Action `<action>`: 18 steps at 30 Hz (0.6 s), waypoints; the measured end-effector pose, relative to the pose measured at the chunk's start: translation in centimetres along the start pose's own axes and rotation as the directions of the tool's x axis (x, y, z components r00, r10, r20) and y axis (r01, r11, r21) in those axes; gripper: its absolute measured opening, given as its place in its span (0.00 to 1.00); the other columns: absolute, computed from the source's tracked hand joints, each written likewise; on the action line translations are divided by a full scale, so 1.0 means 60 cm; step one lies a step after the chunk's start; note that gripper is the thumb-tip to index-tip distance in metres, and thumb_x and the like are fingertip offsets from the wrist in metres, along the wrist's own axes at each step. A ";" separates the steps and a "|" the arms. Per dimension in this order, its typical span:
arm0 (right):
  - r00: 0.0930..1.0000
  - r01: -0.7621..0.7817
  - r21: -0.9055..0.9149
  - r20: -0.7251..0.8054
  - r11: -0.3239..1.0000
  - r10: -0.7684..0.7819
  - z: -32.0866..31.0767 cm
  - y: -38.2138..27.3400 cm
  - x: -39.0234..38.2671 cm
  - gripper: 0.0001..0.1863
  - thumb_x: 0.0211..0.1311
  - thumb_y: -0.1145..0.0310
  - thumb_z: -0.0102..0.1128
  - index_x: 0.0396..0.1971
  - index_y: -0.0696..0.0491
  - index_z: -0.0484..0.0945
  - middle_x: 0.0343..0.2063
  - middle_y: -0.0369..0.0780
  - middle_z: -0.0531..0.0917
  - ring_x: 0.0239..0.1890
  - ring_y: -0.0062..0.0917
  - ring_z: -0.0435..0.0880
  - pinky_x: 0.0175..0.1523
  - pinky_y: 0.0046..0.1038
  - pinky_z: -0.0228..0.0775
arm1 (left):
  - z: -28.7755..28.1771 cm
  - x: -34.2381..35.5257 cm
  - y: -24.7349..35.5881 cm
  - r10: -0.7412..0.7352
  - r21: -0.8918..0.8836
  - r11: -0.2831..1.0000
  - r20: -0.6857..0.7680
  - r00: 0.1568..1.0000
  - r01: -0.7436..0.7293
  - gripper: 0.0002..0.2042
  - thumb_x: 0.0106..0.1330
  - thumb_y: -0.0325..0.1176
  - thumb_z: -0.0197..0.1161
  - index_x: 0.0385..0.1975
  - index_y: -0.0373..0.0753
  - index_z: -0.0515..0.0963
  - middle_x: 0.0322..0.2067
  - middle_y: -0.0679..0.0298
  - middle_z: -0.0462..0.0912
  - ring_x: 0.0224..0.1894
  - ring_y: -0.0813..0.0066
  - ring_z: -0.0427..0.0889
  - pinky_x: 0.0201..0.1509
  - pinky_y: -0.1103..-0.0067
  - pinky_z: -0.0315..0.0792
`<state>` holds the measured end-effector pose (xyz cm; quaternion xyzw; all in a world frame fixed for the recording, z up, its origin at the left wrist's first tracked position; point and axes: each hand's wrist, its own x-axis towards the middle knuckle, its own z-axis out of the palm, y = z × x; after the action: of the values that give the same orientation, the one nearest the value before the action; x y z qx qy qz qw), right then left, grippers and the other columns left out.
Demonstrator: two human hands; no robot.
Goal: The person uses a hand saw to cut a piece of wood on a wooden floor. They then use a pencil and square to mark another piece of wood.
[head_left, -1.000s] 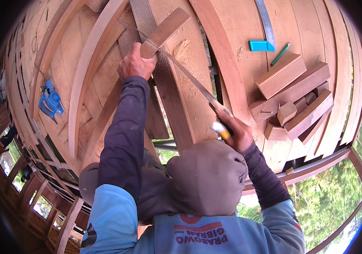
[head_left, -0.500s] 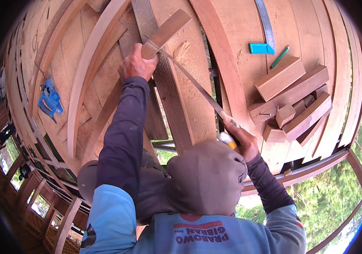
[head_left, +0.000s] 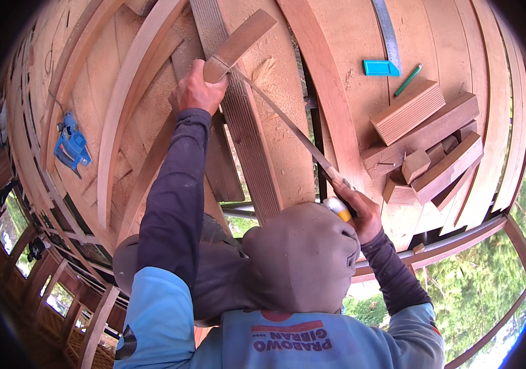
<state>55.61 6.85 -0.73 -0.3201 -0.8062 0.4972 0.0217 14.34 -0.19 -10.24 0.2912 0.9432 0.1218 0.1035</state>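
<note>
L hand [head_left: 199,89] fwd, grip clenched on wood pc [head_left: 241,44]; R hand [head_left: 363,210] nr knee [head_left: 303,258], grip round saw [head_left: 309,147].

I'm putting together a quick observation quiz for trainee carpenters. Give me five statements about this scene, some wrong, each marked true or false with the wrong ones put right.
1. The right hand grips a hand saw. True.
2. The left hand holds the blue power tool. False: it holds a short wooden piece; the power tool lies off to the left.
3. The saw's blade reaches the wooden piece close to the left hand. True.
4. The pencil is red. False: it is green and lies beside the turquoise-handled square.
5. Several wooden blocks lie on the right side of the picture. True.
</note>
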 end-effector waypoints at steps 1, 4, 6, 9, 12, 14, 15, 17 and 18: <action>0.998 0.058 0.013 -0.033 0.998 -0.057 0.006 0.006 0.024 0.27 0.60 0.68 0.75 0.61 0.49 0.82 0.39 0.50 0.89 0.40 0.43 0.91 0.43 0.38 0.84 | -0.017 -0.005 0.030 -0.015 0.093 0.996 0.016 1.000 0.013 0.23 0.56 0.49 0.74 0.47 0.45 0.78 0.45 0.55 0.89 0.48 0.44 0.87 0.51 0.54 0.79; 0.978 0.177 0.041 -0.124 0.983 -0.171 0.061 -0.012 0.156 0.24 0.62 0.70 0.73 0.59 0.46 0.82 0.39 0.47 0.89 0.37 0.43 0.90 0.43 0.39 0.83 | 0.003 -0.001 0.014 0.023 -0.009 1.000 -0.042 0.999 -0.024 0.24 0.54 0.47 0.75 0.47 0.45 0.78 0.46 0.53 0.88 0.48 0.44 0.87 0.51 0.53 0.79; 0.958 0.247 0.061 -0.168 0.967 -0.234 0.113 -0.028 0.282 0.23 0.63 0.68 0.70 0.59 0.45 0.81 0.40 0.49 0.88 0.38 0.48 0.88 0.41 0.44 0.80 | 0.007 0.009 0.034 0.083 0.040 0.996 -0.064 0.994 -0.080 0.23 0.53 0.46 0.75 0.46 0.43 0.78 0.44 0.52 0.89 0.48 0.44 0.87 0.51 0.54 0.78; 0.963 0.237 0.071 -0.148 0.969 -0.225 0.114 -0.042 0.269 0.25 0.63 0.66 0.71 0.61 0.45 0.80 0.37 0.49 0.88 0.36 0.48 0.87 0.41 0.44 0.80 | 0.005 0.005 0.013 0.089 0.006 0.996 -0.073 0.993 -0.089 0.24 0.52 0.46 0.75 0.45 0.41 0.79 0.43 0.51 0.89 0.47 0.44 0.87 0.51 0.55 0.78; 0.992 0.120 0.027 -0.048 0.992 -0.119 0.051 -0.014 0.122 0.27 0.62 0.64 0.74 0.62 0.48 0.80 0.37 0.50 0.88 0.38 0.46 0.90 0.40 0.42 0.82 | 0.011 0.021 -0.014 0.064 -0.126 0.989 -0.055 0.996 -0.071 0.25 0.52 0.48 0.76 0.45 0.41 0.79 0.42 0.50 0.89 0.47 0.44 0.87 0.51 0.55 0.78; 0.996 0.083 -0.009 -0.045 0.997 -0.083 0.002 0.011 0.015 0.28 0.58 0.67 0.77 0.61 0.50 0.82 0.42 0.50 0.89 0.43 0.45 0.91 0.49 0.39 0.85 | 0.010 0.019 -0.026 0.046 -0.155 0.987 -0.023 0.999 -0.049 0.25 0.52 0.49 0.76 0.45 0.41 0.79 0.41 0.49 0.89 0.47 0.44 0.87 0.51 0.55 0.78; 0.997 0.064 -0.022 -0.048 0.998 -0.065 0.001 0.003 0.022 0.29 0.57 0.68 0.77 0.61 0.50 0.82 0.42 0.50 0.89 0.43 0.44 0.91 0.50 0.39 0.85 | 0.006 0.020 -0.020 0.035 -0.125 0.991 -0.023 0.999 -0.038 0.26 0.52 0.50 0.76 0.45 0.41 0.79 0.41 0.49 0.89 0.46 0.44 0.87 0.50 0.55 0.79; 0.988 0.120 0.008 -0.101 0.993 -0.119 0.026 -0.007 0.087 0.29 0.57 0.71 0.76 0.61 0.49 0.82 0.43 0.49 0.89 0.43 0.42 0.91 0.49 0.38 0.84 | 0.003 0.013 -0.001 0.017 -0.070 0.997 -0.012 1.000 -0.017 0.26 0.53 0.52 0.76 0.45 0.41 0.80 0.41 0.49 0.89 0.46 0.44 0.87 0.50 0.55 0.79; 0.988 0.120 0.034 -0.098 0.992 -0.116 0.062 -0.002 0.146 0.27 0.60 0.71 0.73 0.61 0.45 0.82 0.42 0.48 0.89 0.42 0.43 0.90 0.46 0.39 0.84 | 0.003 0.010 0.008 0.054 -0.055 0.997 -0.034 0.998 -0.056 0.26 0.53 0.52 0.76 0.46 0.42 0.80 0.41 0.49 0.89 0.46 0.44 0.88 0.50 0.55 0.79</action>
<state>47.29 8.58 -4.96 -0.2947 -0.8118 0.4949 0.0958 14.16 0.55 -10.32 0.3119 0.9327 0.1556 0.0928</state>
